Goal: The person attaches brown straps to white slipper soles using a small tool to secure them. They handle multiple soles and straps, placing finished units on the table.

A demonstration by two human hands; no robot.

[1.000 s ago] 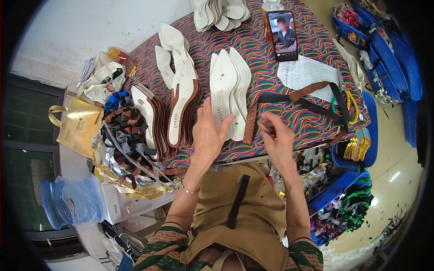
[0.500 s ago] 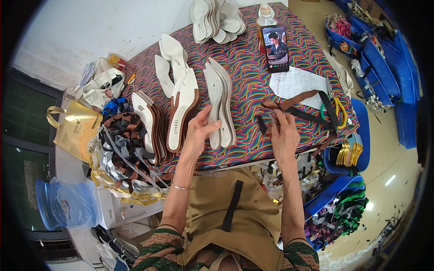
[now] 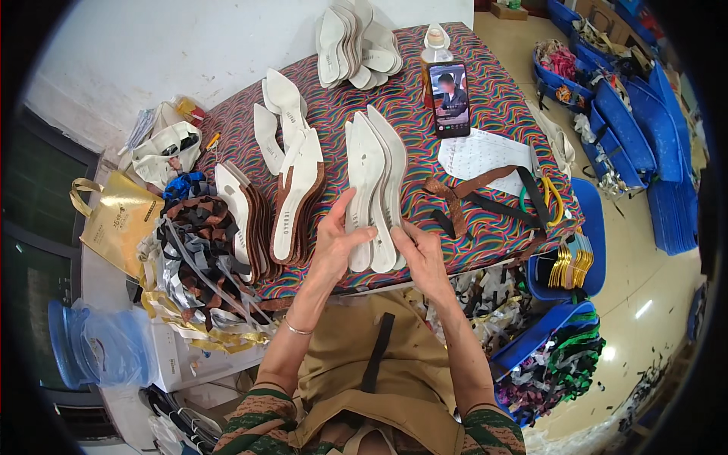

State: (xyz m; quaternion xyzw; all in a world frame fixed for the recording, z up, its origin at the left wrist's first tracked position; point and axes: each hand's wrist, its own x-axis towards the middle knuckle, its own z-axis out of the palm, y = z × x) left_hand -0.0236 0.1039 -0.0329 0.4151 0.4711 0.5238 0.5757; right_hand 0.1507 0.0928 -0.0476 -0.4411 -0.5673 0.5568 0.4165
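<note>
A small stack of white insoles (image 3: 367, 174), slightly fanned apart, lies in front of me with the heel ends toward me. My left hand (image 3: 339, 241) grips its left edge, thumb across the top and fingers along the side. On the right edge, my right hand (image 3: 422, 256) pinches the lower part of the stack; some of its fingertips are hidden. To the left lie white insoles with brown edges (image 3: 292, 212) and another brown-edged stack (image 3: 236, 208). Brown and black strips (image 3: 485, 193) rest on the cloth at my right, beside scissors with yellow and green handles (image 3: 557, 203).
A phone (image 3: 450, 98) leans against a bottle (image 3: 437, 49) beyond a written paper sheet (image 3: 478, 155). More insoles (image 3: 345, 45) are piled at the table's far edge. Scrap strips (image 3: 197, 258) heap at the left; a blue bin of scraps (image 3: 546, 356) stands lower right.
My right hand has left the dark strips, which now lie on the cloth, and moved left to the insole stack. The insoles are spread a little wider. My left hand stays on them.
</note>
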